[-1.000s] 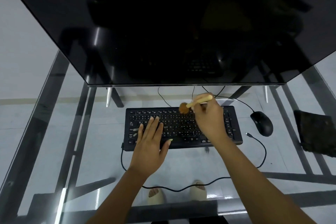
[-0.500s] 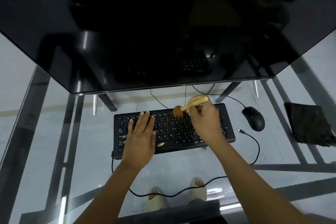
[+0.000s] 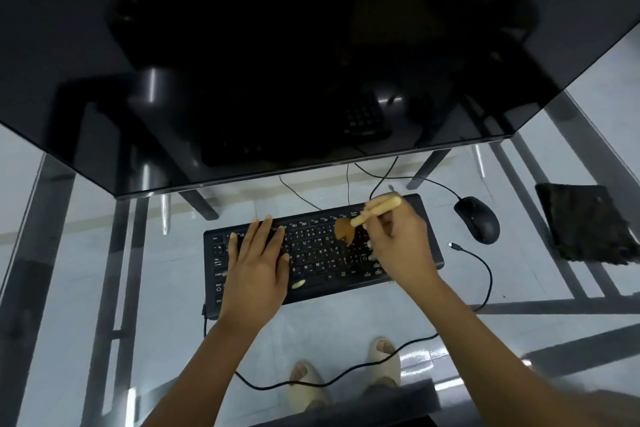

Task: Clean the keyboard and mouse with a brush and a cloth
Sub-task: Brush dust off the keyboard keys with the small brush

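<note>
1. Keyboard (image 3: pixel 322 253): black, pale legends, lay flat on the glass desk, long side tilted slightly up to the right.
2. Brush (image 3: pixel 367 218): pale wooden handle, brown bristles; was angled with the tuft down on the upper right keys.
3. Mouse (image 3: pixel 477 219): black, corded, sat just right of the keyboard.
4. Cloth (image 3: pixel 585 222): dark, folded flat, lay right of the mouse.

Key legends on keyboard, partly readable

Black keyboard (image 3: pixel 322 250): white legends, most too small or blurred. Letters Y, U, H, K, B, N, M legible mid-board; "Esc" far left corner, "Caps" and "Ctrl" down the left edge, faint. Function-row labels unreadable. No readable text on the mouse (image 3: pixel 477 219) or monitor (image 3: pixel 277 45).
</note>
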`<state>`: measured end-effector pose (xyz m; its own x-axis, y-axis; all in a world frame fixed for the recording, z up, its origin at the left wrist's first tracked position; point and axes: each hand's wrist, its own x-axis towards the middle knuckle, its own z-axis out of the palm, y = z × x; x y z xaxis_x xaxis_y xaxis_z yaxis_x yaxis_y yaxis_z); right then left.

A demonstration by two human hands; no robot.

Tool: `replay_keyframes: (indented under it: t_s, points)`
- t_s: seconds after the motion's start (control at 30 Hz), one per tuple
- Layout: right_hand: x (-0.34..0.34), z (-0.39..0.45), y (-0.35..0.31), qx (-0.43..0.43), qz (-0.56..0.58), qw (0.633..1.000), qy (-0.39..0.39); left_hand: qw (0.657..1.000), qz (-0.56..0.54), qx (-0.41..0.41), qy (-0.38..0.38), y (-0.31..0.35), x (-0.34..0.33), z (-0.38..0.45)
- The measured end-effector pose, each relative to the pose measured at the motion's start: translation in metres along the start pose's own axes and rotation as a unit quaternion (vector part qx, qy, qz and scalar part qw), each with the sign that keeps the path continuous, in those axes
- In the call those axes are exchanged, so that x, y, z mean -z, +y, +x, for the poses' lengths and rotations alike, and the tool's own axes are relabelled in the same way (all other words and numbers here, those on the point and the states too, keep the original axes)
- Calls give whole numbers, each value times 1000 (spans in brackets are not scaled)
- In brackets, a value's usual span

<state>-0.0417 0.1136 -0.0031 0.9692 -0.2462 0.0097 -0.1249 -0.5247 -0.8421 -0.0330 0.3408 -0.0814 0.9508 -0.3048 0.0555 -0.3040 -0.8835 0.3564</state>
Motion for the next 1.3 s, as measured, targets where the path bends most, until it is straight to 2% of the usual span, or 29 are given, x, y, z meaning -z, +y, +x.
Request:
replay_keyframes:
  t_s: [0.03,0.1,0.13,0.17,0.27,0.3,0.37,0.4,0.43,0.47,0.5,0.53,0.57,0.6,0.63,0.67,0.77,0.8,0.9,0.93,0.97,1.0,1.03,1.07,1.1,1.13,1.17,1.27,1.3]
  points:
    - [4,0,-1,-11,30,999,-3,1000,0,0,0,1,0,2]
    - [7,-1,0,-56,40,990,-125,1000,-1,-7,-2,4,-1,5]
    - [7,-3,0,-43,0,985,-166,1000,-4,-10,-3,7,-3,7]
    - [6,-4,0,-19,-28,986,-161,1000,-7,-11,-5,9,-3,8]
    - [10,0,-2,28,-4,999,-29,1000,-11,-19,-8,18,-6,12]
    - [13,3,-4,20,14,999,-37,1000,-12,-23,-10,20,-7,14]
    - [14,7,-7,-25,17,987,-155,999,-13,-29,-11,23,-8,15]
    - [14,7,-8,-21,-13,983,-182,999,-12,-32,-12,24,-9,15]
    - [12,10,-8,-4,-34,987,-160,999,-11,-32,-12,25,-9,14]
    - [12,13,-8,10,-45,995,-91,999,-12,-34,-13,27,-9,14]
    - [16,16,-9,8,-27,999,-24,999,-16,-38,-13,31,-10,14]
    - [20,20,-7,-6,0,1000,5,999,-21,-42,-15,35,-11,14]
    - [24,24,-9,-27,25,999,-8,998,-23,-47,-19,39,-12,13]
    - [26,27,-9,-47,32,996,-69,998,-22,-53,-25,43,-13,13]
    - [28,28,-9,-55,15,990,-126,998,-20,-58,-31,47,-15,11]
    - [28,29,-7,-48,-15,989,-137,997,-19,-60,-37,51,-17,10]
    - [34,35,-1,-25,-41,999,11,996,-16,-65,-54,65,-22,6]
    - [37,37,2,-35,-21,999,10,996,-15,-69,-58,71,-24,5]
    - [40,35,3,-75,-11,990,-122,994,-11,-81,-68,82,-30,-1]
    - [41,35,4,-63,-32,993,-96,994,-6,-80,-71,85,-32,-4]
    - [42,35,5,-41,-58,997,-31,994,-1,-77,-74,87,-34,-5]
    - [45,36,6,-30,-53,998,31,995,4,-72,-76,88,-35,-7]
    - [49,37,10,-29,-30,998,50,995,6,-68,-77,89,-36,-7]
    - [52,38,10,-47,3,998,31,995,7,-67,-78,89,-36,-8]
    - [53,39,10,-71,27,997,-25,995,9,-69,-78,88,-37,-8]
    - [53,37,12,-81,23,994,-74,994,13,-71,-79,88,-37,-7]
    - [53,36,14,-67,-6,994,-82,994,16,-73,-79,87,-37,-6]
    - [59,40,21,-24,-32,998,49,995,18,-67,-69,90,-35,0]
    - [63,41,24,-32,-13,998,45,996,14,-64,-64,91,-34,3]
